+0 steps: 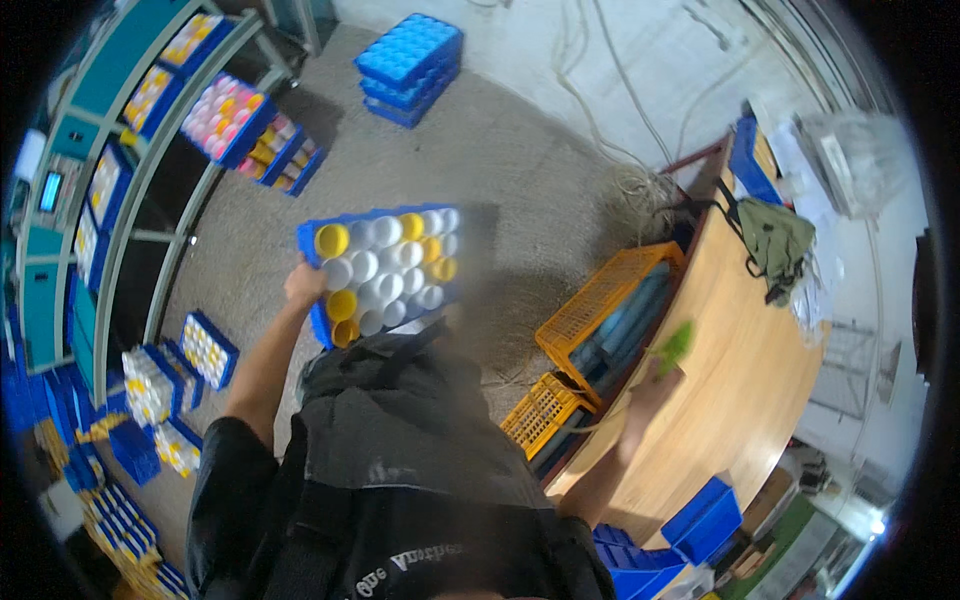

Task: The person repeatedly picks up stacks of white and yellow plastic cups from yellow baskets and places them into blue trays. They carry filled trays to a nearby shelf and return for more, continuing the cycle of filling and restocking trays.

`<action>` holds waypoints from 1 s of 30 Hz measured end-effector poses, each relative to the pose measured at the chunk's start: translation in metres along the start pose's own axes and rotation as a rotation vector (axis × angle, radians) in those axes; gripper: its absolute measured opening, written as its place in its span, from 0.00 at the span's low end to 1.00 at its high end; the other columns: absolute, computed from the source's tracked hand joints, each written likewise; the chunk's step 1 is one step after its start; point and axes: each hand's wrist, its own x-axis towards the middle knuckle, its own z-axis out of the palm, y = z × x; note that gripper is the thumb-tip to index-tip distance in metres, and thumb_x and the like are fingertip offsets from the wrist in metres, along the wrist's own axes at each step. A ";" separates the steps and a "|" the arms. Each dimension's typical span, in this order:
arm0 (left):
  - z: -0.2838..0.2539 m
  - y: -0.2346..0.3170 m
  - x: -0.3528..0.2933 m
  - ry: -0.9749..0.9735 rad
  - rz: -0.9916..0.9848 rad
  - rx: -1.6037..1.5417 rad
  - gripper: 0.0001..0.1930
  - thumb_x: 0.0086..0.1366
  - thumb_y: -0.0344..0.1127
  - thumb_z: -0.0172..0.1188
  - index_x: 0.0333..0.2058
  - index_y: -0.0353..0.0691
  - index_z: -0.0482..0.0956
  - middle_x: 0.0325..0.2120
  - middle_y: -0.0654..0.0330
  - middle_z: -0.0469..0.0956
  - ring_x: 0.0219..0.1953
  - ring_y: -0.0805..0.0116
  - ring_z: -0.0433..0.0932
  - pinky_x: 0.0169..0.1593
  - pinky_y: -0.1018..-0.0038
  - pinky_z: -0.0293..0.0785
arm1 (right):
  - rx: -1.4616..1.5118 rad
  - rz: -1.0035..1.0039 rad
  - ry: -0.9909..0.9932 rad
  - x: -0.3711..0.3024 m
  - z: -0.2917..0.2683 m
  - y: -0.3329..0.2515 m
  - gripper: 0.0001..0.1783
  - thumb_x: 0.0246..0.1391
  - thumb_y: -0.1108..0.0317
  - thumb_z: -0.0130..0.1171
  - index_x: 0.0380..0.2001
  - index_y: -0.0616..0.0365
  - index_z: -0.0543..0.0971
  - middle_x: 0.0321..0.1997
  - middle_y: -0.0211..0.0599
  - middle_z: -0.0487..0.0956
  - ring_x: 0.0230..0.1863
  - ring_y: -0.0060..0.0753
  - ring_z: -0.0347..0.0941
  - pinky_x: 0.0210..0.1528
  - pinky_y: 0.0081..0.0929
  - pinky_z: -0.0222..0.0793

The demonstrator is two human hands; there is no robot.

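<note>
My left hand (303, 285) is closed on the left edge of a blue tray (311, 240), held in front of my body. Several rows of round, cup-like white and yellow pieces (388, 287) sit in it. A blurred band across the picture hides the tray's right end. Over the wooden table to the right, my right hand (652, 392) is closed around a small bright green object (677, 346). Its kind is too blurred to make out.
Two orange crates (608, 296) holding bluish rolls stand against the wooden table (740, 370). A green bag (778, 238) and blue bins (703, 518) lie on the table. Stacked blue trays (408, 60) stand on the floor ahead. Teal machinery (55, 310) and filled trays (230, 120) line the left.
</note>
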 end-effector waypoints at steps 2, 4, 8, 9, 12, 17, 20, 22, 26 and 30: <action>-0.003 0.010 -0.001 -0.029 0.031 0.025 0.41 0.57 0.43 0.54 0.69 0.40 0.52 0.44 0.40 0.80 0.49 0.45 0.80 0.52 0.56 0.75 | 0.159 0.061 -0.671 -0.028 0.032 -0.075 0.18 0.66 0.58 0.50 0.47 0.62 0.76 0.41 0.41 0.76 0.40 0.36 0.74 0.40 0.34 0.70; -0.006 0.018 -0.003 0.016 0.048 0.004 0.41 0.57 0.42 0.54 0.69 0.40 0.54 0.44 0.39 0.80 0.48 0.43 0.79 0.52 0.55 0.76 | 0.192 0.004 -1.125 -0.065 0.069 -0.133 0.20 0.65 0.56 0.51 0.50 0.60 0.75 0.39 0.44 0.80 0.40 0.41 0.77 0.43 0.37 0.71; -0.004 0.018 -0.014 0.058 0.013 -0.065 0.40 0.57 0.42 0.53 0.68 0.39 0.54 0.41 0.39 0.81 0.46 0.41 0.80 0.51 0.55 0.76 | -0.049 -0.516 -1.195 -0.129 0.127 -0.203 0.25 0.66 0.49 0.46 0.56 0.56 0.67 0.35 0.50 0.80 0.33 0.50 0.80 0.33 0.42 0.74; -0.003 0.014 -0.016 0.050 -0.003 -0.081 0.40 0.56 0.41 0.53 0.68 0.38 0.54 0.41 0.39 0.81 0.45 0.41 0.80 0.50 0.55 0.76 | -0.097 -0.579 -1.220 -0.137 0.136 -0.215 0.25 0.65 0.50 0.45 0.56 0.56 0.66 0.38 0.54 0.80 0.36 0.54 0.80 0.37 0.45 0.74; 0.003 -0.002 -0.023 0.075 -0.038 -0.118 0.41 0.55 0.40 0.53 0.68 0.36 0.54 0.39 0.39 0.81 0.43 0.41 0.81 0.50 0.55 0.77 | -0.316 -0.566 -1.295 -0.143 0.145 -0.236 0.23 0.65 0.52 0.44 0.55 0.57 0.65 0.41 0.59 0.80 0.42 0.62 0.78 0.45 0.53 0.71; 0.009 -0.043 -0.025 0.133 -0.088 -0.156 0.39 0.53 0.39 0.53 0.66 0.33 0.59 0.37 0.39 0.81 0.42 0.43 0.81 0.49 0.56 0.77 | -0.426 -0.580 -1.202 -0.118 0.132 -0.240 0.22 0.64 0.53 0.48 0.52 0.59 0.66 0.39 0.59 0.81 0.43 0.65 0.77 0.46 0.57 0.69; 0.009 -0.068 -0.028 0.095 -0.119 -0.268 0.39 0.53 0.40 0.55 0.65 0.38 0.62 0.37 0.39 0.81 0.43 0.44 0.81 0.50 0.56 0.76 | -0.381 -0.626 -1.134 -0.098 0.130 -0.230 0.19 0.65 0.56 0.48 0.49 0.60 0.68 0.37 0.60 0.80 0.42 0.65 0.77 0.45 0.56 0.70; 0.012 -0.081 -0.034 0.115 -0.138 -0.304 0.34 0.54 0.42 0.56 0.62 0.40 0.68 0.39 0.40 0.81 0.45 0.43 0.80 0.50 0.57 0.75 | -0.349 -0.618 -1.094 -0.083 0.135 -0.221 0.18 0.65 0.58 0.49 0.49 0.61 0.69 0.36 0.60 0.80 0.42 0.65 0.77 0.45 0.56 0.69; 0.017 -0.099 -0.049 0.145 -0.115 -0.461 0.24 0.55 0.46 0.61 0.47 0.36 0.79 0.40 0.41 0.82 0.46 0.43 0.80 0.49 0.57 0.74 | -0.380 -0.570 -0.966 -0.043 0.155 -0.214 0.20 0.64 0.56 0.50 0.49 0.61 0.70 0.37 0.60 0.80 0.43 0.65 0.77 0.46 0.55 0.70; 0.016 -0.107 -0.058 0.103 -0.115 -0.490 0.24 0.58 0.47 0.63 0.48 0.35 0.79 0.40 0.41 0.81 0.46 0.43 0.80 0.49 0.57 0.74 | -0.402 -0.539 -0.975 -0.008 0.173 -0.222 0.25 0.64 0.54 0.49 0.55 0.62 0.69 0.42 0.61 0.80 0.48 0.61 0.76 0.50 0.53 0.70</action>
